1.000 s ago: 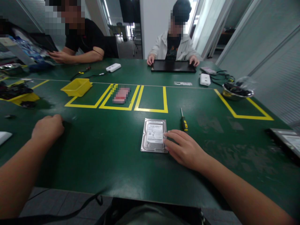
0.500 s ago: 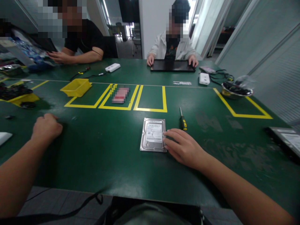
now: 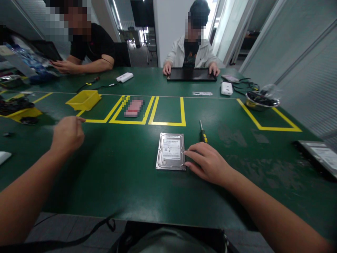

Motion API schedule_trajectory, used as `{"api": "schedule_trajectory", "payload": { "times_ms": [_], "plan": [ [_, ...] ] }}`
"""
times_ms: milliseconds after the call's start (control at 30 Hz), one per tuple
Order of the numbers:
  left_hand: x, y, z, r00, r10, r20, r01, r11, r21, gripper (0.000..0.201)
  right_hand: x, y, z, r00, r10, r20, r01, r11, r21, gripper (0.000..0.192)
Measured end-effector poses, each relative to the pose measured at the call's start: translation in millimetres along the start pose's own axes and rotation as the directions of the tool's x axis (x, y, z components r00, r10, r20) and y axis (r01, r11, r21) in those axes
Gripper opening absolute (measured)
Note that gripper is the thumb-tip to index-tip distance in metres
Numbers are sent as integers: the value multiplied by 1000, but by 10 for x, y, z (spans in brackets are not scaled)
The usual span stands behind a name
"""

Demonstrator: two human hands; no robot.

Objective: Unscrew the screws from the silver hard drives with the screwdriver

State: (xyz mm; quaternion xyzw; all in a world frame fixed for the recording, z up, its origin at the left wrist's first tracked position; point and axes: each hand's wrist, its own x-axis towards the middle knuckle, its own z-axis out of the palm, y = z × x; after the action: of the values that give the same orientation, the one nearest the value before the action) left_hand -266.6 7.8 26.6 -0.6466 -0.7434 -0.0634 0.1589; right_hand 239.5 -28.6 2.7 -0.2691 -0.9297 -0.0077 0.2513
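A silver hard drive (image 3: pixel 170 151) with a white label lies flat on the green table (image 3: pixel 126 189). At its right edge is my right hand (image 3: pixel 207 162), its fingers loosely spread and the fingertips touching the side of the drive. My left hand (image 3: pixel 68 135) is over the table on the left, near the yellow bin (image 3: pixel 84 100). Its fingers are curled, with the index finger partly stretched forward; whatever may be inside them is hidden. A small screwdriver (image 3: pixel 203 132) with a black and yellow handle lies just beyond my right hand.
Yellow tape (image 3: pixel 167 124) marks squares on the table, one holding a pink object (image 3: pixel 134 108). A metal bowl (image 3: pixel 262 102) with black items stands at the right, above another hard drive (image 3: pixel 321 156). Across the table, one person holds a dark panel (image 3: pixel 191 74); another sits at the left.
My left hand has moved right and forward, towards the yellow bin, and its index finger now sticks out. My right hand stays beside the hard drive. The view has shifted slightly.
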Motion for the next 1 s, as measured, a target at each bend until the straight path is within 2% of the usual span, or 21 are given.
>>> {"api": "schedule_trajectory", "payload": {
  "times_ms": [100,200,367,467,567,600,667,767,900,1000],
  "plan": [
    [24,368,-146,989,139,-48,-142,988,-67,42,-5,-9,-34,995,39,90,-38,999,-5,41],
    [-1,781,-292,955,249,-163,-275,947,-168,43,-6,-19,-44,986,51,158,-53,999,9,48],
    [-116,1426,-483,885,340,-317,-440,833,-335,35,-13,-12,-31,975,40,220,-40,999,-3,53],
    [-200,1742,-564,839,425,-340,-541,710,-451,30,-20,-5,-1,967,46,250,-45,999,-12,56],
    [-277,2007,-615,764,522,-379,-641,544,-542,26,-27,-8,47,960,48,275,-49,999,-4,55],
    [-299,2084,-625,742,541,-396,-662,495,-563,24,-30,-12,63,959,49,278,-50,999,-2,54],
    [-336,2217,-638,728,553,-405,-667,431,-608,21,-35,-24,85,960,57,273,-59,998,-2,54],
    [-367,2357,-645,741,551,-384,-627,362,-690,16,-41,-46,95,968,71,242,-72,997,-4,53],
    [-368,2436,-632,767,545,-339,-562,316,-764,13,-40,-59,90,971,74,227,-77,997,5,52],
    [-366,2454,-594,756,566,-329,-559,297,-774,12,-37,-50,90,971,69,231,-75,997,16,52]
  ]
}}
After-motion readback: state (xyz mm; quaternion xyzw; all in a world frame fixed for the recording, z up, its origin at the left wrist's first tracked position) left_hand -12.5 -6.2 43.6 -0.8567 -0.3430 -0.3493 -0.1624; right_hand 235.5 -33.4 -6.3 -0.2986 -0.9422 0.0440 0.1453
